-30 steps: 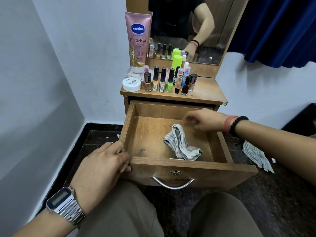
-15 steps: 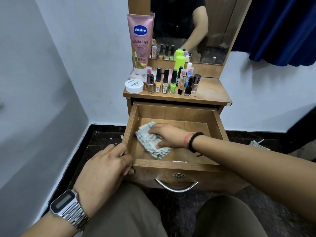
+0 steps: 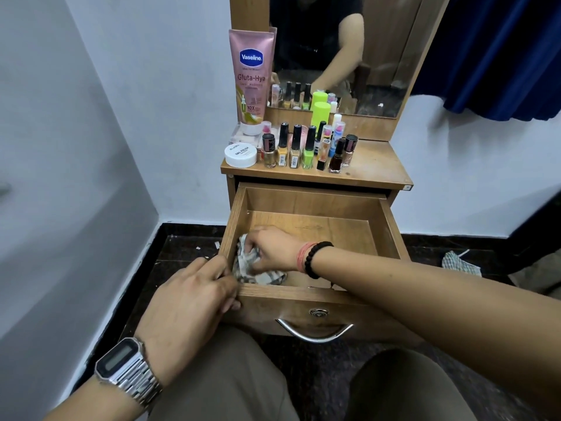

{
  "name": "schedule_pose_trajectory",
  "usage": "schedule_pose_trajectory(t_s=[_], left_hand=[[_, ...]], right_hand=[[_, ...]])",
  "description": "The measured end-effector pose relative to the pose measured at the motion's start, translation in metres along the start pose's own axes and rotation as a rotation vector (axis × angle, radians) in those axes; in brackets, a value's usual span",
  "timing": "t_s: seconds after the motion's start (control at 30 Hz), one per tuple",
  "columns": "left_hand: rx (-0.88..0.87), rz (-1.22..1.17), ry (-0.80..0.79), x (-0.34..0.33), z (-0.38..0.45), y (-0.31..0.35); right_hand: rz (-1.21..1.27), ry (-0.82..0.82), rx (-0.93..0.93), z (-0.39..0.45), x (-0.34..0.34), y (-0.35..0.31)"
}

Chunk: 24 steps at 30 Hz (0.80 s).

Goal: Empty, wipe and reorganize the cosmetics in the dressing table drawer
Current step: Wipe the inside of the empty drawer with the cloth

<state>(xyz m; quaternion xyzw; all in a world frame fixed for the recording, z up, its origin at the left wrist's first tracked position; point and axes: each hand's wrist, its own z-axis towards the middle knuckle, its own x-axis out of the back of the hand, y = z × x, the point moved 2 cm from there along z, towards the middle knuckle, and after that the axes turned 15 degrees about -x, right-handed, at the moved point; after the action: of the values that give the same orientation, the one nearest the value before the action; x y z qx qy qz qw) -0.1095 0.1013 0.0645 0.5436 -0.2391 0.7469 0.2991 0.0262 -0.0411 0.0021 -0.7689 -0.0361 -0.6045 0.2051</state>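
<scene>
The wooden drawer (image 3: 385,220) of the dressing table is pulled out, and only a cloth lies in it. My right hand (image 3: 273,249) grips a checked cloth (image 3: 258,273) bunched in the drawer's near left corner. My left hand (image 3: 191,299) holds the drawer's front left corner, fingers curled over the edge. On the tabletop (image 3: 370,167) stand a pink Vaseline tube (image 3: 251,77), a white jar (image 3: 240,154), several nail polish bottles (image 3: 296,150) and a lime green bottle (image 3: 321,112).
A mirror (image 3: 373,41) rises behind the cosmetics. A metal handle (image 3: 314,332) and a lock are on the drawer front. A second checked cloth (image 3: 460,262) lies on the dark floor at the right. A blue curtain (image 3: 498,56) hangs at the upper right. My knees are below the drawer.
My right hand took hold of the cloth and dragged it from the drawer's middle right to the near left corner. My left hand stayed on the drawer's corner.
</scene>
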Motion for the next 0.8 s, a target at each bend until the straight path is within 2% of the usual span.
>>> schedule_pose_trajectory(t_s=[0.17, 0.4, 0.53, 0.67, 0.8], left_hand=[[0.019, 0.017, -0.003, 0.0, -0.001, 0.001], [0.021, 0.01, 0.002, 0.0, -0.001, 0.0], [0.0, -0.002, -0.006, -0.001, -0.001, 0.001], [-0.009, -0.009, -0.031, 0.0, 0.0, 0.0], [-0.014, 0.007, -0.041, 0.001, 0.0, 0.001]], right_hand=[[0.014, 0.131, -0.244, 0.031, 0.011, 0.019], [0.014, 0.146, -0.306, 0.042, 0.001, 0.01], [-0.016, 0.068, -0.205, 0.025, 0.005, 0.006], [0.043, -0.099, -0.042, -0.01, 0.003, -0.001], [-0.04, -0.236, 0.138, -0.033, 0.009, -0.003]])
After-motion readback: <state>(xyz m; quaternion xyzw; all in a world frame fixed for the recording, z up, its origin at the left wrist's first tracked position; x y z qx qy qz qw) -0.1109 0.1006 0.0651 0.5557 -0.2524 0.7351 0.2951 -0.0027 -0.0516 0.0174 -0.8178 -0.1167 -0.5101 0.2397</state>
